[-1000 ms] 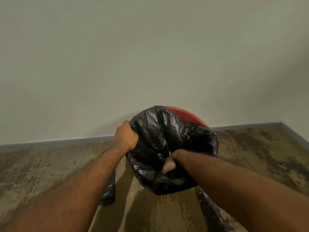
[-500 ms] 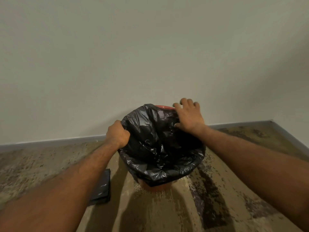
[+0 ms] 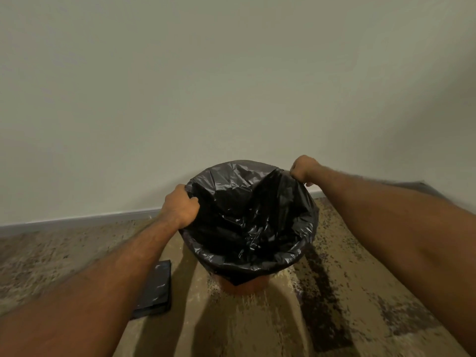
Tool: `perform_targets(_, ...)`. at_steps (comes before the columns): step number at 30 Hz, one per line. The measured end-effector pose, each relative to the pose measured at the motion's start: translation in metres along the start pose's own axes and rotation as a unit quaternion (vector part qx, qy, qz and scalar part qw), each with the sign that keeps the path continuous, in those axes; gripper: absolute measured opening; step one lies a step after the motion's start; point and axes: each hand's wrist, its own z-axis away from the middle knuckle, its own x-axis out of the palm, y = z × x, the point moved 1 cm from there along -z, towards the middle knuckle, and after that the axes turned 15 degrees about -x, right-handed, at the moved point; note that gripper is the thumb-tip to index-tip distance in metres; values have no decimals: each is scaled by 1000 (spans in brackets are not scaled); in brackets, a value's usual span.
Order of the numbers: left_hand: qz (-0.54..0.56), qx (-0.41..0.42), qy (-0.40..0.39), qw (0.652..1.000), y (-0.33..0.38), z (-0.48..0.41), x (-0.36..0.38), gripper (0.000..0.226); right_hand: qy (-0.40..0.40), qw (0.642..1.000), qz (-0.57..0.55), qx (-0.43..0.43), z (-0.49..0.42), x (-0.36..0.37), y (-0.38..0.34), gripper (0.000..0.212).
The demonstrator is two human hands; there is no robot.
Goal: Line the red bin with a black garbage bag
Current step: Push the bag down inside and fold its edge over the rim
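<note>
The red bin (image 3: 243,286) stands on the floor by the wall; only a strip of its lower side shows below the bag. A black garbage bag (image 3: 247,222) sits inside it, mouth spread wide and folded over the near rim. My left hand (image 3: 180,207) grips the bag's edge at the left rim. At the far right rim my right hand (image 3: 304,168) pinches the bag's edge and holds it raised a little. The bag's inside is dark and crumpled.
A folded stack of black bags (image 3: 154,289) lies on the floor left of the bin, partly under my left forearm. The pale wall (image 3: 231,86) and its grey skirting (image 3: 90,219) run right behind the bin. The floor (image 3: 334,292) is stained and patchy.
My right hand came out of the bag, went over the back rim, then moved to the far right edge and pinched it. The bag's mouth spread wider and now hides the red rim.
</note>
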Motion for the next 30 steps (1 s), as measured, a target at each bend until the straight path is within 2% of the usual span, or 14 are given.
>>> perform_targets(2,9,-6,-11,1000,-1,-3,-2,58,11,1000,5,9,-1,-5,-3,22)
perform_targets(4,7,23,28,999,1,-8,-7,72,99,995,-26,-12,-1,-15,-5,13)
perform_targets(6,14,76,80,994,7,-13,-11,68,204,974,-61,-82,5,-20,-11,22)
perform_targets(7,22,92,78,992,11,-14,-13,63,206,968,-65,-129,11,-17,-17,28)
perform_targets(9,30,99,28,994,18,-17,-11,55,125,970,-26,-206,23,-4,-24,30)
perform_targets(10,18,97,5,995,19,-19,-8,52,76,974,1,-214,28,6,-22,30)
perform_targets(12,-3,84,-7,996,17,-22,-2,47,16,981,10,-194,36,20,-12,36)
perform_targets(16,63,18,-45,997,11,-29,0,26,-13,991,-68,-113,35,23,1,28)
perform_targets(20,205,-119,-185,954,4,-27,-3,36,-69,970,-231,-6,35,20,7,34)
perform_targets(22,234,-102,-190,948,4,-25,-3,38,-92,954,-283,31,38,20,9,37)
perform_targets(24,231,-42,-101,967,4,-25,-3,47,-54,956,-289,20,42,18,7,49)
perform_targets(26,213,12,-5,977,-1,-17,-5,63,47,971,-233,0,52,17,4,70)
perform_targets(28,244,43,20,969,-11,-3,1,70,125,962,-242,8,76,23,2,84)
perform_targets(30,307,22,-7,951,-23,14,13,71,129,946,-297,25,106,38,0,72)
